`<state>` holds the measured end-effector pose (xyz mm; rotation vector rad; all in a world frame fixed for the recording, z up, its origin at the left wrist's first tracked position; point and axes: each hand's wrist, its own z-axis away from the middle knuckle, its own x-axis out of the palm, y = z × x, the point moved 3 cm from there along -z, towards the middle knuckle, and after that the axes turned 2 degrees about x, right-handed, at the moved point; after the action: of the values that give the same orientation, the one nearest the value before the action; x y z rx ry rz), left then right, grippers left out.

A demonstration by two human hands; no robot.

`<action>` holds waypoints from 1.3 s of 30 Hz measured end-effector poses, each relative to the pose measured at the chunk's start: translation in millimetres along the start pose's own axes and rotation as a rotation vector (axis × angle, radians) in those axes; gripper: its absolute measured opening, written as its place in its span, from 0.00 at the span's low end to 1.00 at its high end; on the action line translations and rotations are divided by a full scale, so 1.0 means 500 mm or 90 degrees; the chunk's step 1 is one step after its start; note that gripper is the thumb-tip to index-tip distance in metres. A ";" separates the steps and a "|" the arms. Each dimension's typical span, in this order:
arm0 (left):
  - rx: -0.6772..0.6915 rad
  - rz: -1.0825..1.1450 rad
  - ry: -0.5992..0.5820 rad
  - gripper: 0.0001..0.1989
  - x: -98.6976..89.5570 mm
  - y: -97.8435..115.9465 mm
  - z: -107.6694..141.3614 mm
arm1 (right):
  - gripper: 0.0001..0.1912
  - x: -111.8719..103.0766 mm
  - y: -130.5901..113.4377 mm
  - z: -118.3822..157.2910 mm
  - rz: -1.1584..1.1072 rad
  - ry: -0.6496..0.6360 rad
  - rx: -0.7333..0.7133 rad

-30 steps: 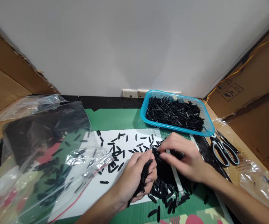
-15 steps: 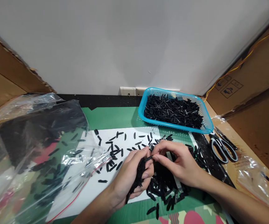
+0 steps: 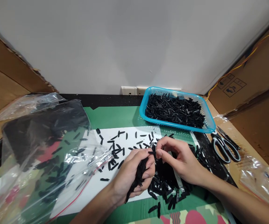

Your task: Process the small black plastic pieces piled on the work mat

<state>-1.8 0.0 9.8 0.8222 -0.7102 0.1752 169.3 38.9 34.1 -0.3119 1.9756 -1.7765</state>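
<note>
My left hand point(image 3: 134, 174) is wrapped round a bundle of black strips point(image 3: 139, 175), whose ends show between the fingers and palm. Just right of it, the thumb and forefinger of my right hand point(image 3: 180, 157) pinch a small black piece point(image 3: 152, 152) that reaches to the left thumb. Loose black pieces point(image 3: 104, 179) are scattered over a white sheet point(image 3: 90, 189). A denser heap of them point(image 3: 164, 186) lies under and beside my right hand, partly hidden by it.
A blue basket point(image 3: 178, 127) full of black pieces stands at the back right. Black-handled scissors point(image 3: 225, 147) and a small clear bag point(image 3: 257, 177) lie right. A large clear zip bag point(image 3: 45, 149) covers the left side. Cardboard point(image 3: 253, 77) stands at both sides.
My right hand has moved slightly right and up, away from my left hand, and the pinched black piece now shows between them. The whole view has shifted a little.
</note>
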 end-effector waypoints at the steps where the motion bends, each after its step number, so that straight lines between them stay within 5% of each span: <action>1: -0.001 0.002 -0.001 0.21 0.000 0.000 0.000 | 0.12 0.000 0.001 0.000 -0.019 -0.004 0.011; 13: 0.016 0.005 0.004 0.26 0.008 0.007 -0.001 | 0.20 0.003 0.018 -0.012 -0.232 -0.079 0.120; 27: 0.050 -0.021 0.036 0.23 0.004 0.003 -0.002 | 0.08 0.005 0.011 -0.005 -0.095 -0.042 0.059; 39: 0.048 -0.039 0.027 0.22 0.006 -0.001 -0.003 | 0.09 0.013 0.012 -0.004 -0.070 -0.030 0.064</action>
<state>1.5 0.4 10.7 0.9093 -0.6407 0.1639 163.5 38.3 27.1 -0.4332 1.8607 -1.9116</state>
